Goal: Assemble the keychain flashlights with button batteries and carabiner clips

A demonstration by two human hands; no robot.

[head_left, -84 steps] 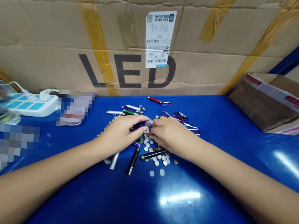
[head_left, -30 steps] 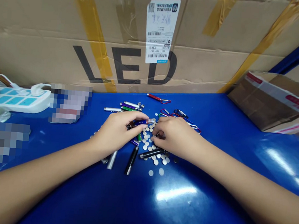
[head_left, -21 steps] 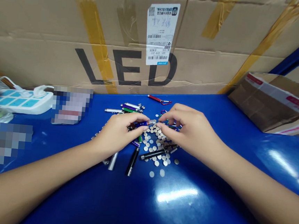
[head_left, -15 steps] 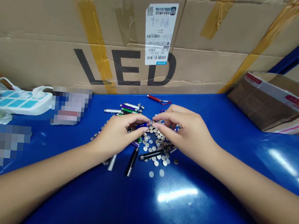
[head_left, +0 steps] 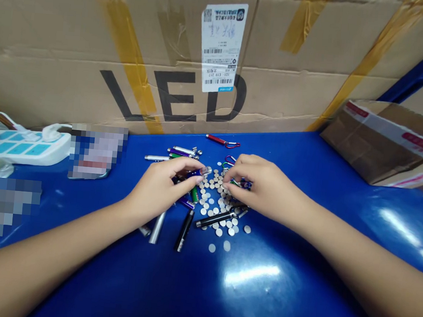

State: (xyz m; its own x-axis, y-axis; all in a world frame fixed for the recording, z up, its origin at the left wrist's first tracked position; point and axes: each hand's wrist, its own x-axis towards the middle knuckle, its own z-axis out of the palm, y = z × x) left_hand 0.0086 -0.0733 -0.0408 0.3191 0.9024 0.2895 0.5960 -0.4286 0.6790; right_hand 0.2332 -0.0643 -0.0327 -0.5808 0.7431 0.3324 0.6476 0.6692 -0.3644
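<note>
My left hand point(head_left: 160, 186) is closed around a small blue flashlight tube point(head_left: 199, 172), its silver open end pointing right. My right hand point(head_left: 259, 185) hovers low over a scatter of silver button cells point(head_left: 213, 198), fingertips pinched together at the pile; what they hold, if anything, is too small to see. Around the cells lie several small flashlights: a black one point(head_left: 214, 218), another black one point(head_left: 183, 230), a silver one point(head_left: 156, 226), and green and purple ones point(head_left: 180, 152) farther back. All of it rests on the blue table point(head_left: 260, 281).
A big cardboard box marked LED point(head_left: 172, 96) closes off the back. A smaller open carton point(head_left: 383, 144) stands at the right. A white power strip point(head_left: 23, 144) lies at the left. A red flashlight with a carabiner point(head_left: 222, 141) and loose carabiners point(head_left: 229, 159) lie behind the pile.
My right hand left the open end of the blue tube and dropped back down to the pile of button cells. My left hand kept the tube and hardly moved.
</note>
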